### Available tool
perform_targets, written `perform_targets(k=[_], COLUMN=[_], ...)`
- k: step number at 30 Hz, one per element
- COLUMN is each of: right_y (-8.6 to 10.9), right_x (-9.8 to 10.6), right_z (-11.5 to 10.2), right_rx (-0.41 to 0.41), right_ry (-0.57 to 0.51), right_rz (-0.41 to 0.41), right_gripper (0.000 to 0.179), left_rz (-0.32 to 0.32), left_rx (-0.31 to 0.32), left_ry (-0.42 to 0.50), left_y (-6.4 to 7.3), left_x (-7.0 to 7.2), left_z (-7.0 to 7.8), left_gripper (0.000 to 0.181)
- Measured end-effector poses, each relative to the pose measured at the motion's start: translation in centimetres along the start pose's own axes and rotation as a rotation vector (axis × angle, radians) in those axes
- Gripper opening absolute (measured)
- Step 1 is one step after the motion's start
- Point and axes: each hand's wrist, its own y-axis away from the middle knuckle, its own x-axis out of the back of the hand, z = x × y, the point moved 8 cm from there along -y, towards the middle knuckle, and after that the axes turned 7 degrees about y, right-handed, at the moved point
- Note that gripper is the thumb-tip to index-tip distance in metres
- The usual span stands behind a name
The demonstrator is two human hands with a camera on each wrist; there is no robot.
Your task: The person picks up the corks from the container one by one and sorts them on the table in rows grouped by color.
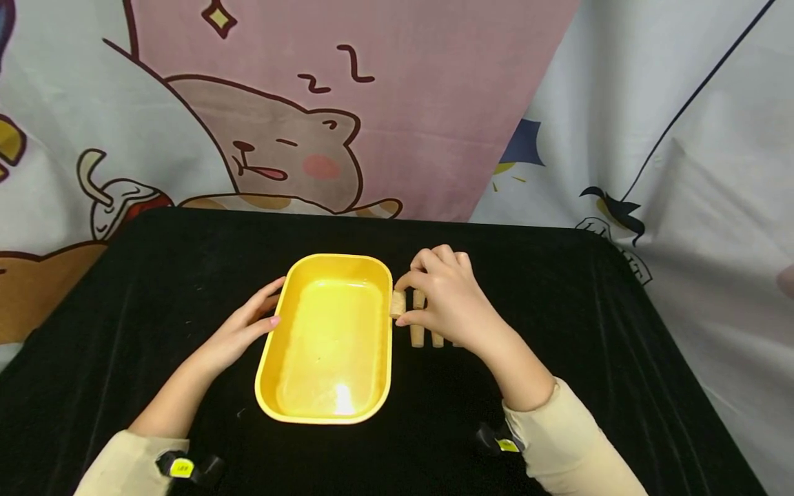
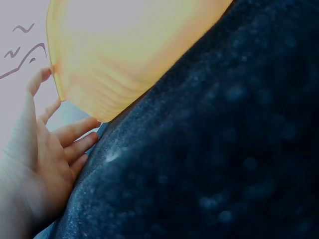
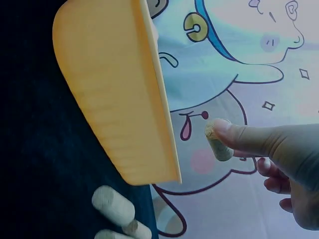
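Note:
A yellow rectangular tray [image 1: 322, 344] with rounded corners lies on the black cloth, and its inside is bare. At its left side my left hand [image 1: 238, 331] touches the rim with thumb and fingers loosely extended. My right hand [image 1: 451, 300] pinches a short tan cork [image 1: 398, 305] between thumb and forefinger, beside the tray's right rim. In the right wrist view the held cork [image 3: 219, 142] is apart from the tray wall [image 3: 114, 94]. Several more corks [image 1: 418, 336] lie on the cloth under the right hand, which partly hides them.
Black cloth [image 1: 558, 344] covers the table. A cartoon-printed curtain [image 1: 434, 103] hangs directly behind its far edge. Each wrist carries a small dark camera, the left one [image 1: 182, 468] with a yellow label.

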Motion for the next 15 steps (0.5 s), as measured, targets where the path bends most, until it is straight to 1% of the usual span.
perform_targets(k=[8, 15], right_y=[2.5, 4.9], right_x=[0.7, 0.6], right_z=[1.9, 3.9], right_rx=[-0.055, -0.088], right_ry=[-0.007, -0.016], right_rz=[-0.003, 0.013], right_gripper=[0.039, 0.039], left_rz=[0.008, -0.003], left_rx=[0.024, 0.005], left_ry=[-0.006, 0.006], left_y=[-0.1, -0.1], left_x=[-0.1, -0.2], left_z=[0.0, 0.2], left_gripper=[0.059, 0.058])
